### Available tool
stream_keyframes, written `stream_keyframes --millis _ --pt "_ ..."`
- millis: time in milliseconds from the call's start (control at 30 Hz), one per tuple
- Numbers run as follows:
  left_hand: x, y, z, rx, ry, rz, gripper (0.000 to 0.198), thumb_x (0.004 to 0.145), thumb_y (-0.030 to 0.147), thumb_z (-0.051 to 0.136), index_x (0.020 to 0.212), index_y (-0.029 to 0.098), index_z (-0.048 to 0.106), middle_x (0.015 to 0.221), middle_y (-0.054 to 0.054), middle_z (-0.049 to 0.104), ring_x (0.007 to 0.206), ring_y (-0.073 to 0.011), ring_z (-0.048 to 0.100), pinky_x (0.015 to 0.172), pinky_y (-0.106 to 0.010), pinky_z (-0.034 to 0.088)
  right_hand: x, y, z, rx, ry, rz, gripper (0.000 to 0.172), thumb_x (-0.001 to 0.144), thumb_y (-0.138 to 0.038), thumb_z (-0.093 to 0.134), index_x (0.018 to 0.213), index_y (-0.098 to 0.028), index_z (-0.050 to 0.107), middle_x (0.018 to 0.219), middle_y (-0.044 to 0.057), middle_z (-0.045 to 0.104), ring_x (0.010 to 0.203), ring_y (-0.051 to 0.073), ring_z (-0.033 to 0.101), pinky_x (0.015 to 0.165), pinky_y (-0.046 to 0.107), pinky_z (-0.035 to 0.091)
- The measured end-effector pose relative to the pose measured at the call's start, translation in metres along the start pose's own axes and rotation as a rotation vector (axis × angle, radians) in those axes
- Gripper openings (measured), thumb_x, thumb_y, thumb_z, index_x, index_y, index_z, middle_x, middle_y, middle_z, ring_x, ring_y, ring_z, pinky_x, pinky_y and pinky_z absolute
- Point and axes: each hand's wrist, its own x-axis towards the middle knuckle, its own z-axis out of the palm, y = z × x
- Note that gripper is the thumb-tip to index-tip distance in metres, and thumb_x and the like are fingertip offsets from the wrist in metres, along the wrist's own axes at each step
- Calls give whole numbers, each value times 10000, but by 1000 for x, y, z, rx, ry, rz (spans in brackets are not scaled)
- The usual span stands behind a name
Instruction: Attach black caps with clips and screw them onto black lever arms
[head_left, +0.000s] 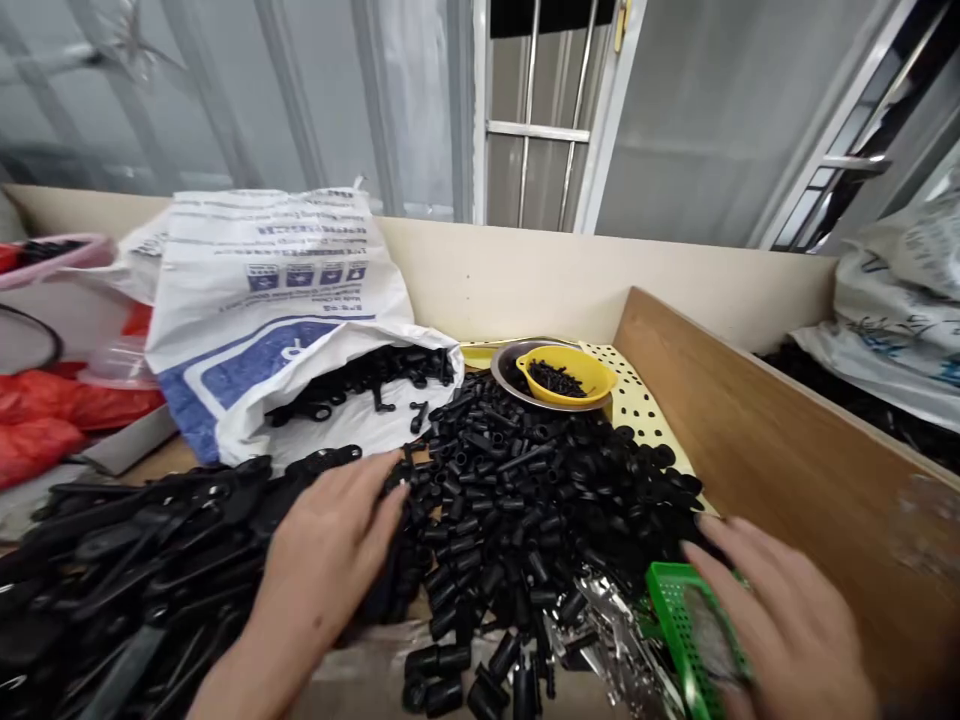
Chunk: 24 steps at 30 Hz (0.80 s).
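My left hand reaches over the boundary between two heaps, thumb and forefinger a little apart beside small black plastic parts. Its other fingers are hidden. To its left lies a pile of long black plastic pieces. In front spreads a heap of short black tubes and caps. My right hand, slightly blurred, hovers at the green perforated basket with fingers stretched out; I see nothing held. Thin shiny metal pieces lie left of the basket.
A white woven sack spills black parts at the back left. Behind the heap, a yellow colander of small black pieces sits in a metal bowl. A wooden divider borders the right. Red bags lie far left.
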Motion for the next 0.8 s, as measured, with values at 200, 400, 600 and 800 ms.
stream_keyframes --millis 200,400,600,800 --pt "-13 60 32 -249 -137 301 303 904 192 401 1118 147 612 1080 -108 687 945 -251 648 830 -435 540 10 -2 40 -297 -348 9 505 490 -6 497 945 -138 674 990 127 669 930 316 543 854 476 396" --pt "-23 79 53 -350 -237 323 324 890 168 395 1132 164 610 1113 -99 677 955 -264 643 827 -462 547 14 -10 48 -266 -576 155 487 541 51 484 936 -144 691 1022 131 655 941 328 550 815 469 429" --pt "-20 83 45 -392 -336 347 294 870 142 441 1096 174 626 1049 -82 698 898 -236 660 802 -409 564 20 -11 51 -204 -608 170 418 549 31 475 867 -151 676 982 108 622 988 308 491 854 441 393" --pt "-18 85 44 -388 -356 343 282 855 125 470 1083 180 626 1045 -78 697 900 -241 658 798 -404 567 20 -11 55 -140 -610 161 365 526 -17 497 823 -164 650 1028 95 592 1022 290 449 898 429 352"
